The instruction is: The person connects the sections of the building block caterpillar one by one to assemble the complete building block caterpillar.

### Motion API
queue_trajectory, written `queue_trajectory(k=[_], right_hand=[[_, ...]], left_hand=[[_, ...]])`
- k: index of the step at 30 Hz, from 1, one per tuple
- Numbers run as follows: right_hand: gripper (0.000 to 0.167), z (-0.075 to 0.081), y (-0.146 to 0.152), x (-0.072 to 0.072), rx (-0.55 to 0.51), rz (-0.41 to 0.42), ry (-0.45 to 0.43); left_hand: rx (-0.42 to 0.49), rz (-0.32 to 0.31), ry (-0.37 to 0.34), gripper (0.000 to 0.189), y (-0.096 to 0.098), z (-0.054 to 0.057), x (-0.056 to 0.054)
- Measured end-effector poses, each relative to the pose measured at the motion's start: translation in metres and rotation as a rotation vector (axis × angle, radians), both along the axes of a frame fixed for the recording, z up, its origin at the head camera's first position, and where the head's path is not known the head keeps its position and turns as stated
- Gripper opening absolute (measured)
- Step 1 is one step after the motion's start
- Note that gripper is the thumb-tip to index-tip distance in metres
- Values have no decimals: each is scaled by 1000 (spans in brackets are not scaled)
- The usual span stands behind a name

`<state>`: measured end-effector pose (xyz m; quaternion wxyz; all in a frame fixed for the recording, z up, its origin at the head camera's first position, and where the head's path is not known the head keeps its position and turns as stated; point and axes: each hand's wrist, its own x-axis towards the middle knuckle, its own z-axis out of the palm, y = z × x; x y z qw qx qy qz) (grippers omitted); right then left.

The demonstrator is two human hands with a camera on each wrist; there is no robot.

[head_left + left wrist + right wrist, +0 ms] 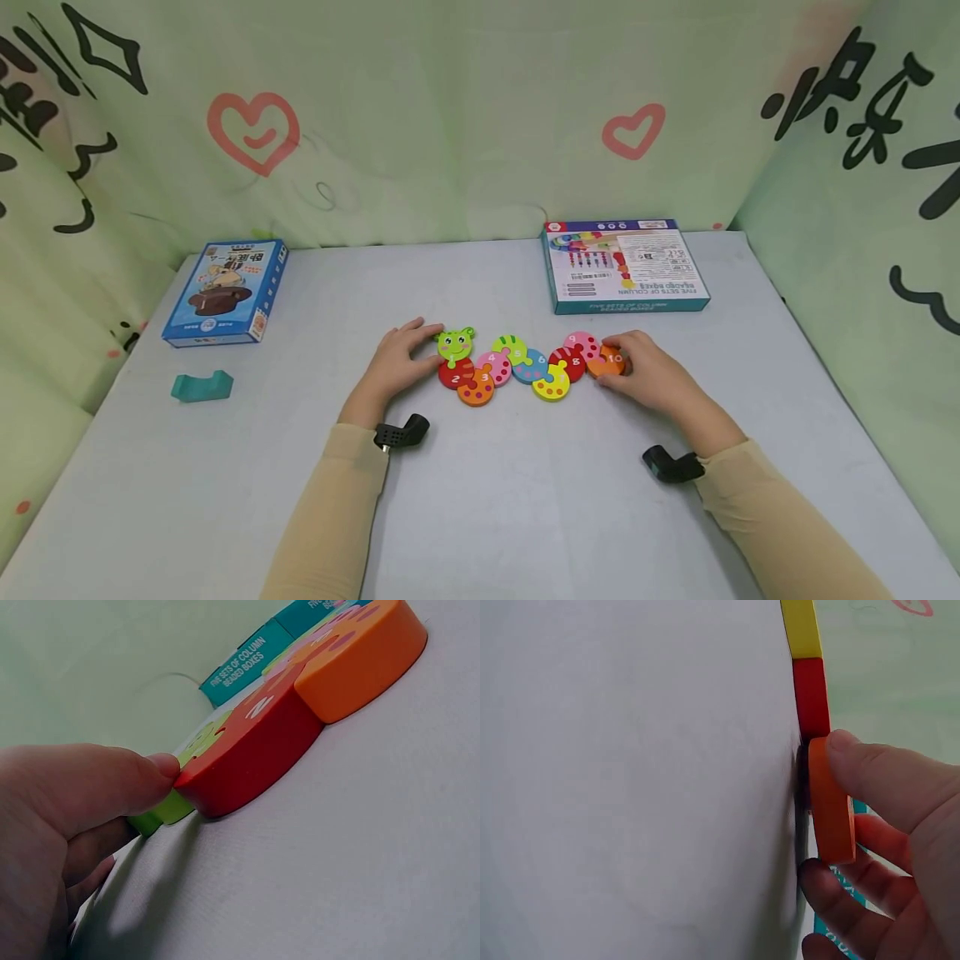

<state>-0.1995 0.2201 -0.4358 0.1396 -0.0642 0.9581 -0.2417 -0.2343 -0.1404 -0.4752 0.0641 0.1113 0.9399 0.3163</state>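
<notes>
A wooden caterpillar puzzle (551, 381) of numbered, colourful pieces lies in a wavy row on the table. Its smiling green head piece (455, 344) is at the left end, joined to the red piece (259, 742) numbered 2. My left hand (401, 361) holds the head's left edge between thumb and index finger, the thumb right at the seam with the red piece. At the other end my right hand (651, 372) pinches the orange piece (832, 802) numbered 10 between thumb and fingers. That piece is slightly raised off the table, against the pink and red pieces.
A blue box (227, 292) stands at the back left, with a teal curved block (202, 387) in front of it. Toward the back right lies a flat bead-game box (626, 267). A pale curtain (450, 125) hangs behind the white table (487, 517).
</notes>
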Motion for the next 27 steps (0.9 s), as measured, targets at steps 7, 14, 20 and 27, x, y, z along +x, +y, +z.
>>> queue_trajectory(k=[7,14,20,27], right_hand=[[59,-5,1,0,2,4,26],[60,-9,3,0,-30,-7,25],[59,-9,5,0,-48,-6,32],[65,-9,3,-1,-52,-1,37]], left_hand=[[-2,2,-3,52,0,1,0],[1,2,-5,52,1,2,1],[2,0,-3,52,2,2,1],[21,31,-16,55,3,3,0]])
